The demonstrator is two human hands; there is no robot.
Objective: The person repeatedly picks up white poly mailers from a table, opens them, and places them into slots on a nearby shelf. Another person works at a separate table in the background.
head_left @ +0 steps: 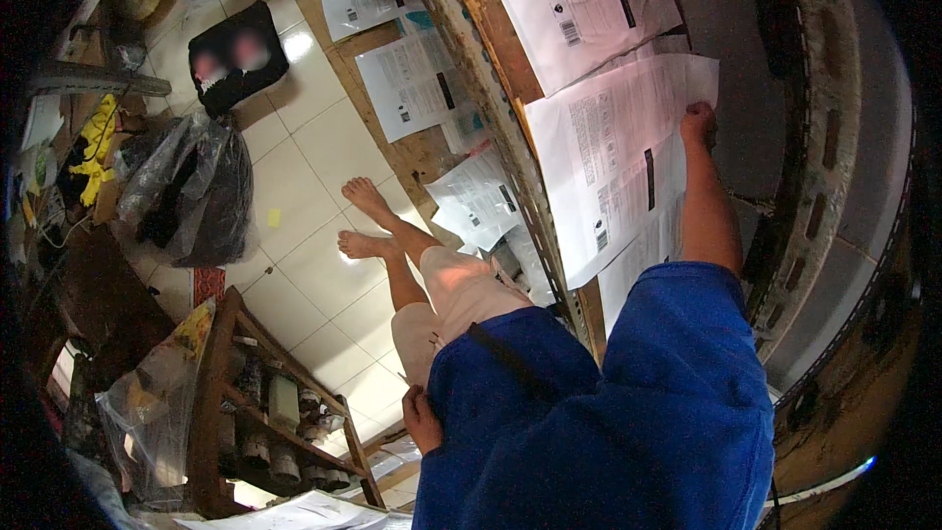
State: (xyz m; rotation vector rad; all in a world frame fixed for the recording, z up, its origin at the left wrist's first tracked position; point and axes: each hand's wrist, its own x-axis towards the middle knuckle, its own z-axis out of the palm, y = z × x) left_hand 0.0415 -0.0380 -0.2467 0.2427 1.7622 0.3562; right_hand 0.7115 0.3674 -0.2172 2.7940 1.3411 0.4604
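Note:
On the upper board of a metal-framed rack at my right lie flat, glossy white printed sheets that look like plastic packaging. My right hand (699, 126), its fingers closed, is at the right edge of the nearer printed sheet (599, 152) and seems to grip it. That sheet overlaps another printed sheet (589, 15) farther along the board. My left hand (422, 420) hangs low beside my blue shirt, partly hidden by it. Its visible fingers are loosely extended, and nothing shows in them.
More printed sheets (407, 83) rest on a lower wooden board. The rack's perforated metal edge (491, 103) runs between the levels. A wooden shelf (250, 383) with jars and containers stands at lower left, near a dark plastic-wrapped bundle (191, 186) and a black item (237, 57) on the tiled floor.

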